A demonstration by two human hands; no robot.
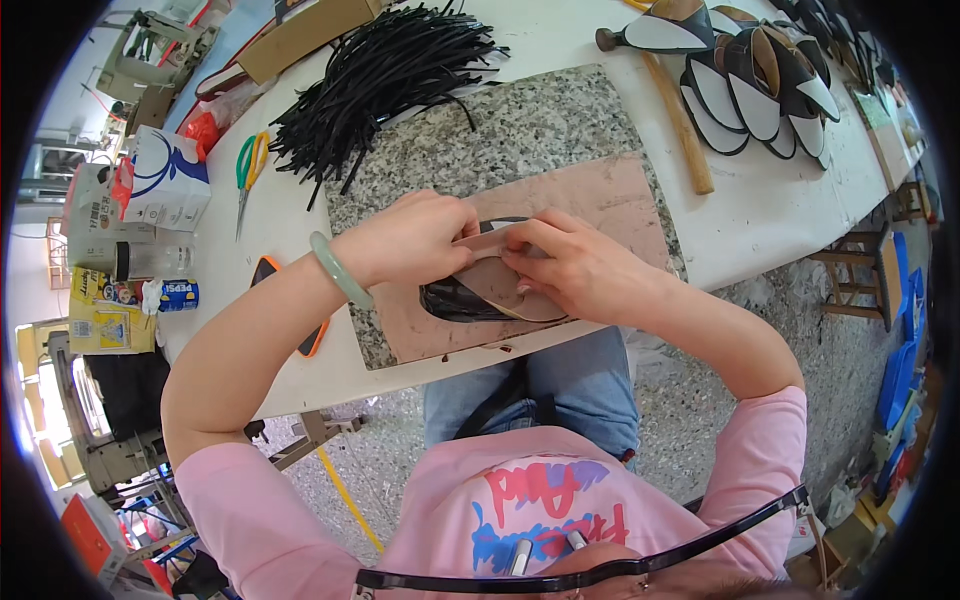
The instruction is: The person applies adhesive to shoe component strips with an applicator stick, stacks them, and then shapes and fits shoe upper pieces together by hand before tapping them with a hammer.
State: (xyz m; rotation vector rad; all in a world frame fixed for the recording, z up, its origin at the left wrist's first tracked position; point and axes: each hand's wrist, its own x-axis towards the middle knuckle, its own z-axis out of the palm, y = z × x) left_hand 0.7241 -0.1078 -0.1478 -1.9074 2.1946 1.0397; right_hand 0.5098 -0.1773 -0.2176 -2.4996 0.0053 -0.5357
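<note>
Both my hands work on a black shoe upper (455, 300) with a beige lining, lying on a pinkish board (610, 195). The board rests on a speckled granite slab (520, 120). My left hand (425, 238) is closed, its fingertips pinching the upper's beige edge at the far left side. Opposite it, my right hand (580, 262) grips the same edge between thumb and fingers, with some fingers inside the opening. The fingers cover part of the upper's far side.
Thin black strips (385, 80) are heaped at the slab's far left. Scissors (246, 175) and an orange-edged phone (266, 268) lie to the left. At right are a wooden-handled hammer (682, 130) and stacked black-and-white uppers (750, 95). A can (180, 294) stands near the left edge.
</note>
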